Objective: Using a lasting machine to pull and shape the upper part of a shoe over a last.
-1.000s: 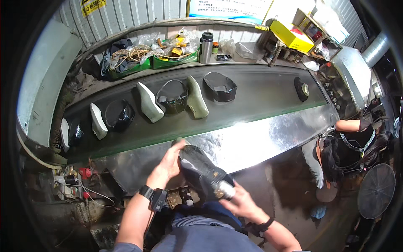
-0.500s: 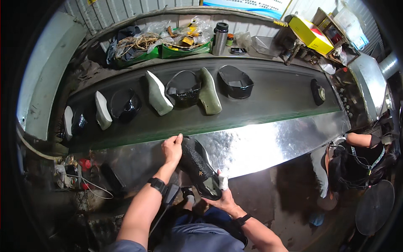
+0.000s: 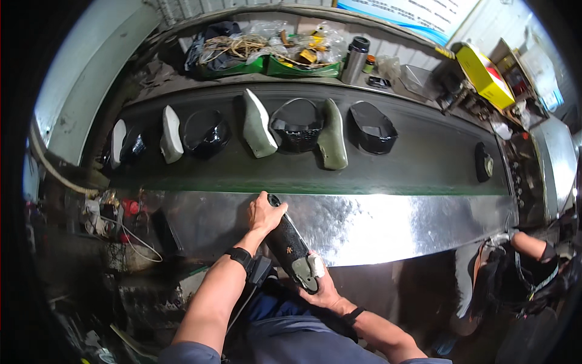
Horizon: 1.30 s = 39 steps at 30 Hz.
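Both my hands grip a black textured shoe upper (image 3: 282, 238), which sits over a grey-green shoe last (image 3: 302, 271) showing at its near end. My left hand (image 3: 265, 213) closes round its far, narrower end. At the near end my right hand (image 3: 322, 285) holds it from the right and below, its thumb covered in a white wrap. The upper is tilted, far end to the left, above the near edge of the shiny metal ledge (image 3: 339, 227). A small gold-coloured mark shows on its side. The right hand's lower fingers are partly hidden behind it.
Across the ledge runs a dark conveyor belt (image 3: 424, 164). On it stand several bare lasts (image 3: 259, 124), black uppers (image 3: 371, 136) and a dark piece (image 3: 484, 162) far right. Behind are green boxes (image 3: 303, 69) and a steel flask (image 3: 354, 60). Another person's arm (image 3: 533, 244) shows at right.
The upper has turned in my hands, so its opening no longer faces up and more of the last's end shows. My view has shifted left, and the belt items appear farther right.
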{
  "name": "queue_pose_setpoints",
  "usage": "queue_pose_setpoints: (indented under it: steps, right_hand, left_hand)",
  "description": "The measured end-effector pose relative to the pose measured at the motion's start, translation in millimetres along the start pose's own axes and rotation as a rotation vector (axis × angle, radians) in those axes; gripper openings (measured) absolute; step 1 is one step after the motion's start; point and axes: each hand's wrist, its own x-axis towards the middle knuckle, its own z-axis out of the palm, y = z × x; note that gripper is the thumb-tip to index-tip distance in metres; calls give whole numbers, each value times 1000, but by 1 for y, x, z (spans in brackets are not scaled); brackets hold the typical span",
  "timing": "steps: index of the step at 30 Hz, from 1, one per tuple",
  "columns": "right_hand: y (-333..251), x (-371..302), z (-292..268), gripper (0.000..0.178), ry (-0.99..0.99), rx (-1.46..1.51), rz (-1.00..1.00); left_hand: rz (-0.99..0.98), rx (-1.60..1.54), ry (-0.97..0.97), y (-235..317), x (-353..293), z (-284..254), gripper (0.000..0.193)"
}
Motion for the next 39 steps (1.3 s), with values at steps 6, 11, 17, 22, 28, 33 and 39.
queue_pose_setpoints:
  steps: [6,11,17,22,28,33,39]
  right_hand:
    - [-49,20,-12,106,-126,346,38]
    - [-104,102,7,103,-466,847,869]
    - [-210,96,111,42,-598,635,503]
    - [-301,31,255,28,-758,727,382]
    - [-387,-58,410,22,-1102,908,436]
    - [-427,-95,500,18,-1144,895,562]
    - [-449,-102,578,13,-1181,950,606]
  left_hand:
    - [-72,-355,111,-26,-24,-64,35]
    - [-20,-440,367,-48,-88,-161,38]
    - [-93,-510,725,-127,-215,-275,40]
    - [-218,-562,1124,-236,-342,-370,34]
    - [-468,-1013,1107,-378,-497,-477,61]
    - [-241,-1180,1290,-437,-580,-499,36]
    - [-66,-1796,1207,-448,-598,-440,36]
